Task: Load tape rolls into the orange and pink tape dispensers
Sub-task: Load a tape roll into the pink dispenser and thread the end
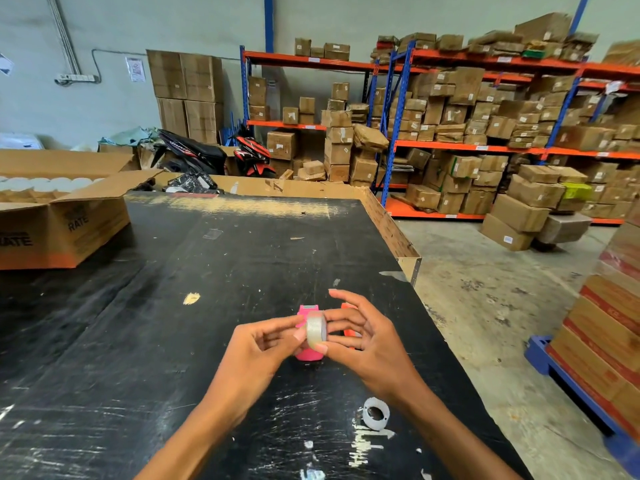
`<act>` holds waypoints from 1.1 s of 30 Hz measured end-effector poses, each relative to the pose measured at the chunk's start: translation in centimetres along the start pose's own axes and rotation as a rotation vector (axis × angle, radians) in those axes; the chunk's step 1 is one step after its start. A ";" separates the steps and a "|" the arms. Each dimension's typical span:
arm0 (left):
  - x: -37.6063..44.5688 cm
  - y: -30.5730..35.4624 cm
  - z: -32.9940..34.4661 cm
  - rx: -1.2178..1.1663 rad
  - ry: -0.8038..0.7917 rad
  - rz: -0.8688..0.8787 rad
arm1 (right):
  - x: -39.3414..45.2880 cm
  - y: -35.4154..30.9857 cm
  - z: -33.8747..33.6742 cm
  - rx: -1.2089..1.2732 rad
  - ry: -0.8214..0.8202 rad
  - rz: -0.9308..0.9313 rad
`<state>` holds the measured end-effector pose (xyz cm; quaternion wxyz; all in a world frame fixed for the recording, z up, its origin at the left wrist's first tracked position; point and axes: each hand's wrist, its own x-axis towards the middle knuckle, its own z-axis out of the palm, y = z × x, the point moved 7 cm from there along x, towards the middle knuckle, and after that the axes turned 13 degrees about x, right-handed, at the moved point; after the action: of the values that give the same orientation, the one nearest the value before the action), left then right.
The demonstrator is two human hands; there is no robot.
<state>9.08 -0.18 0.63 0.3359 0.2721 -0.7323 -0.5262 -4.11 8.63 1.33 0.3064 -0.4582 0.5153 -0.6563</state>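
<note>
A roll of clear tape is held on edge above the black desk, pinched from both sides. The fingers of the left hand are closed on the roll's left face, thumb low and fingertips high. The fingers of the right hand are closed on its right face and rim, with the index finger raised and extended clear of the roll.

The pink tape dispenser is seen directly behind and below the roll, resting on the desk; its upper end shows above the roll and its rounded lower body below. It is largely covered by the roll and fingers. The orange tape dispenser lies just right of the roll, behind the right hand; only small parts are visible. Whether either dispenser carries tape cannot be told.

A white empty tape core lies on the desk nearer the wearer than the roll, beside the right forearm, apart from it. An open cardboard box holding white rolls stands well left of and beyond the roll, at the desk's far left. Racking with cartons is seen far beyond the roll.
</note>
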 end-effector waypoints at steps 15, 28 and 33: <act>0.0 -0.7 0.9 -0.147 0.075 0.023 | 0.4 0.5 -0.3 0.083 0.016 0.011; 0.3 -1.7 1.0 -0.175 0.090 -0.015 | 0.6 1.4 -0.2 0.142 0.041 0.005; 0.6 -2.2 1.2 -0.181 0.070 -0.040 | 0.7 1.2 -0.3 0.090 0.053 0.003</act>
<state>7.84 -0.60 -1.66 0.3737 0.2736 -0.6641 -0.5869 -4.73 7.80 0.37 0.3139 -0.4255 0.4940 -0.6902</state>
